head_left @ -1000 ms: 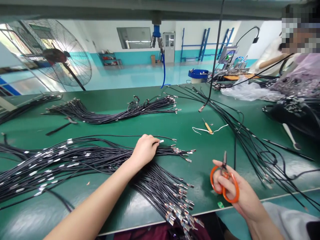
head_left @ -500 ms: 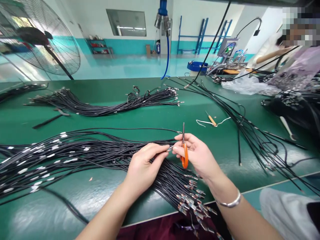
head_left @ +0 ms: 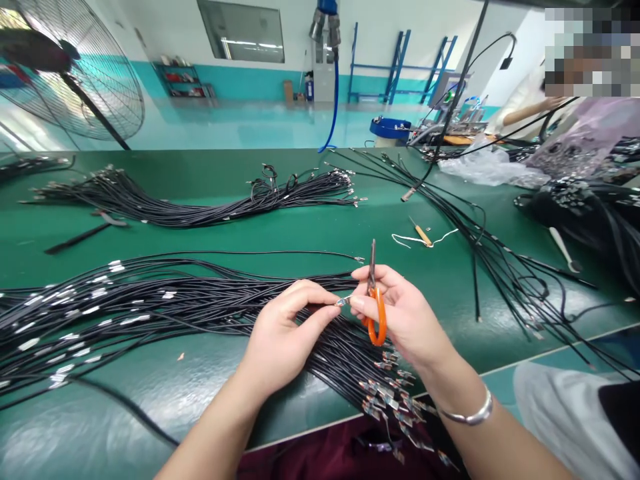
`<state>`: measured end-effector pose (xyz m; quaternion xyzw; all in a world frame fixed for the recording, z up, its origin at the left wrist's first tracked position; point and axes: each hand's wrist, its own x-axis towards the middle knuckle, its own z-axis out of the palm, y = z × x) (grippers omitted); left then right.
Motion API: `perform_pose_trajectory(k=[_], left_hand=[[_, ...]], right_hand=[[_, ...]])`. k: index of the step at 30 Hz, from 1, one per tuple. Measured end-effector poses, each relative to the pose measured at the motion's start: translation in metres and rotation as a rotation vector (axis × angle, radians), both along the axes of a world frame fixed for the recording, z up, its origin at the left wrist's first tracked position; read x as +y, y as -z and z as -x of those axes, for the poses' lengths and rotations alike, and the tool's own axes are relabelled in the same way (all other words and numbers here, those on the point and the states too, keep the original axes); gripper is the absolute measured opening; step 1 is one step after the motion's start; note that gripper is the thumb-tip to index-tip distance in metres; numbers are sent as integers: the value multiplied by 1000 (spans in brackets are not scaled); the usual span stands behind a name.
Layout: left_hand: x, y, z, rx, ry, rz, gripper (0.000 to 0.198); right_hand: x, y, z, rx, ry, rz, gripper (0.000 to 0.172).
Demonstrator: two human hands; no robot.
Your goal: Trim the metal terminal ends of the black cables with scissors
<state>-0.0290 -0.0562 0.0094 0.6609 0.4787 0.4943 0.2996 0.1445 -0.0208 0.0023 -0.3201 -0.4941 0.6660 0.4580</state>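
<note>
Left grip (head_left: pixel 287 337) pinching a metal connector (head_left: pixel 342 302), right grip (head_left: pixel 405 313) just beside it clutching orange scissors (head_left: pixel 381 321), black cables (head_left: pixel 339 363) beneath!

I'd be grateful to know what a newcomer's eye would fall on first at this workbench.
The orange-handled scissors in the right hand, blades up, would probably catch the eye first, vivid against the green tabletop. Next might come the thick black cable bundle with white tags, sweeping in from the left beneath the left hand, which pinches a silvery cable end. The large wire-caged fan stands out at upper left.
</note>
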Motion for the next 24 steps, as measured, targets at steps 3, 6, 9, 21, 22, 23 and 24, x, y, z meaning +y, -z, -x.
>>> perform_pose_trajectory(k=[3,6,9,21,22,23,24], left_hand=[[1,-2,4,-52,47,54,6],[3,-2,3,-36,33,42,8],[3,-1,0,47,26,-17,9],[-12,17,-18,-9,-77,47,4],[-12,17,-19,-66,-106,76,5],[-12,18,-19,-121,-129,100,8],[-12,18,-19,-170,-142,120,8]], right_hand=[[1,-1,0,35,-49,34,30],[3,-5,-3,-44,-73,-11,31],[5,-9,-10,-147,-101,-49,33],[3,-1,-15,-223,-128,-67,34],[6,-3,-14,-216,-143,-91,33],[9,-6,-12,-212,-161,-114,32],[13,-9,-10,-210,-181,-131,32]])
